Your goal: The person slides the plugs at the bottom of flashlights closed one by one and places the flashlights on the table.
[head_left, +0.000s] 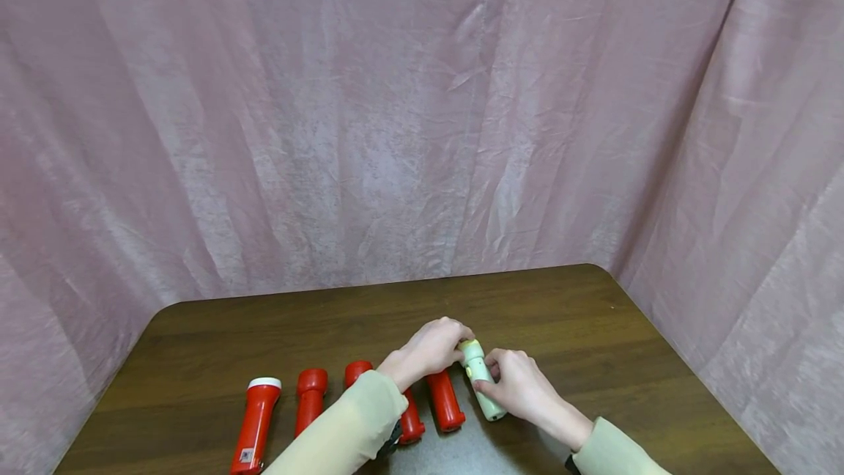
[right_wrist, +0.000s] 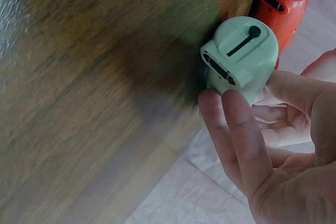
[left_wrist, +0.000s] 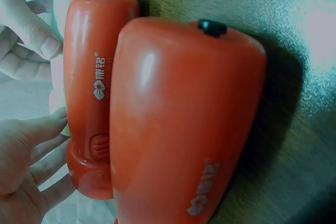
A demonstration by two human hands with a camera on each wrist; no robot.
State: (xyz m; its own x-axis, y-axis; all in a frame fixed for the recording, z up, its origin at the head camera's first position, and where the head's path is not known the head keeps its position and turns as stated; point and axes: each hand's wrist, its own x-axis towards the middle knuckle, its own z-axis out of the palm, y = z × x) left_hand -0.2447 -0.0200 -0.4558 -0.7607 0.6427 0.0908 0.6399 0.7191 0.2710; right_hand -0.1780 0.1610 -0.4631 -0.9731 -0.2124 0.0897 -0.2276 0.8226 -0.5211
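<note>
A pale green flashlight (head_left: 483, 387) with a yellow rim lies on the table at the right end of a row of red flashlights. My left hand (head_left: 434, 347) pinches its head end, reaching over the red flashlight (head_left: 445, 402) beside it. Around the green body, the thumb and fingers of my right hand (head_left: 521, 385) grip from the right. In the right wrist view, the flashlight's tail (right_wrist: 247, 51) with a black slot faces the camera, two fingertips against its side. The left wrist view shows both hands at the green flashlight, partly hidden behind red ones.
More red flashlights stretch leftward: one with a white rim (head_left: 256, 427), one all red (head_left: 310, 398), and another (head_left: 412, 420) partly covered by my left forearm. The brown wooden table (head_left: 560, 314) has rounded back corners. Pink curtains (head_left: 382, 130) hang behind it and at the right.
</note>
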